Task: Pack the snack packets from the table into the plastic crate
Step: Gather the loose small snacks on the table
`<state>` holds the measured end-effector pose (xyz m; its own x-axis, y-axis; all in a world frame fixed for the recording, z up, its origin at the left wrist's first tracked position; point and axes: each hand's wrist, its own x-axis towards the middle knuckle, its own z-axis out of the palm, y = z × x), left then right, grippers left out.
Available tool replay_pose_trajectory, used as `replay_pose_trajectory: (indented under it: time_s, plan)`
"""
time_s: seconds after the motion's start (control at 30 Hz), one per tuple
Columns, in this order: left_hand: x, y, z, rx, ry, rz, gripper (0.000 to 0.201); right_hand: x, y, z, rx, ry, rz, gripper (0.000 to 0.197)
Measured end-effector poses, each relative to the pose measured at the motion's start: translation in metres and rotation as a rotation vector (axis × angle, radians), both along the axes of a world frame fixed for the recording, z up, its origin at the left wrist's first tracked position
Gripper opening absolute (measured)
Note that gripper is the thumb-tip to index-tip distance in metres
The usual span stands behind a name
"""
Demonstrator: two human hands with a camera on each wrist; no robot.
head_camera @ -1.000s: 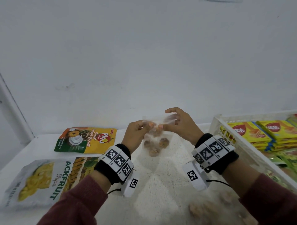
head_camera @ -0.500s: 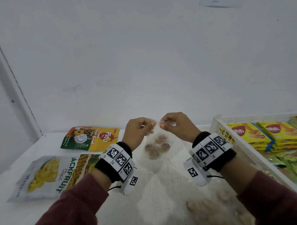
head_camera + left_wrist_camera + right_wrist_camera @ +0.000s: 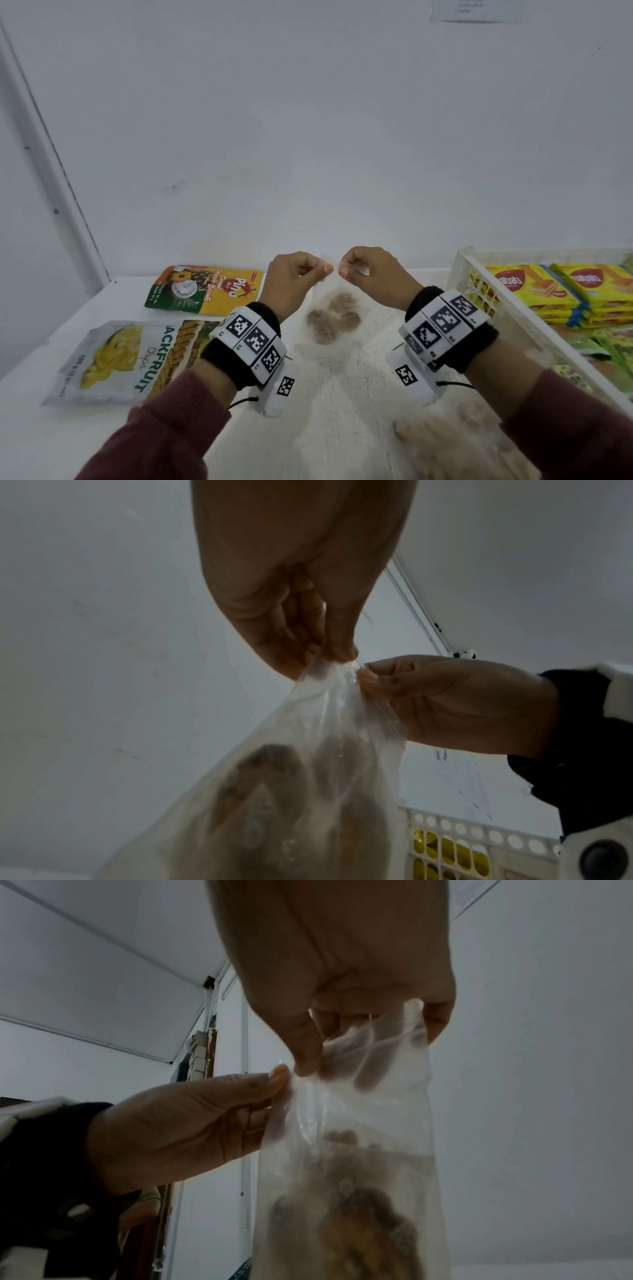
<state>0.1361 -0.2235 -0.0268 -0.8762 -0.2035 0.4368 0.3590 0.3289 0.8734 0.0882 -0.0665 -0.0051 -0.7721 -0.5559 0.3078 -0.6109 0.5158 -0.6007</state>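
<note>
A clear zip bag of brown cookies (image 3: 334, 317) hangs above the table (image 3: 342, 394) between both hands. My left hand (image 3: 294, 284) pinches the bag's top edge (image 3: 329, 664) from the left. My right hand (image 3: 370, 277) pinches the same top strip (image 3: 359, 1047) from the right. The fingertips of both hands almost meet. The white plastic crate (image 3: 486, 301) stands at the right and holds yellow wafer packets (image 3: 534, 291) and green packets (image 3: 609, 346).
A jackfruit chips pouch (image 3: 137, 359) lies at the left front of the table. A yellow and green biscuit packet (image 3: 205, 289) lies behind it. Another clear bag of cookies (image 3: 455, 442) lies at the near right, by the crate. A white wall rises right behind the table.
Both hands have closed from a wider hold to a pinch at the bag's top, fingertips drawn together. The bag now hangs lower beneath them.
</note>
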Motion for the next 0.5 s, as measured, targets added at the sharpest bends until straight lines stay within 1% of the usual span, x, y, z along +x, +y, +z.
replay_pose_trajectory:
  time_s: [0.1, 0.17, 0.23, 0.33, 0.5]
  plan:
    - [0.005, 0.001, 0.000, -0.014, 0.025, 0.011, 0.018, 0.006, -0.001, 0.000, 0.036, 0.057, -0.022, 0.009]
    - [0.008, 0.002, 0.000, 0.012, 0.018, 0.012, 0.016, 0.009, -0.002, -0.001, 0.034, 0.099, -0.059, 0.013]
    - [0.012, 0.002, 0.000, 0.048, -0.009, 0.007, 0.014, 0.013, -0.004, -0.002, 0.012, 0.116, -0.076, 0.013]
    - [0.019, 0.000, 0.000, 0.100, -0.067, -0.010, 0.013, 0.019, -0.005, -0.002, 0.015, 0.096, -0.062, 0.007]
    - [0.027, -0.011, -0.001, 0.096, -0.086, -0.016, 0.012, 0.026, -0.004, 0.000, 0.003, 0.057, -0.053, 0.012]
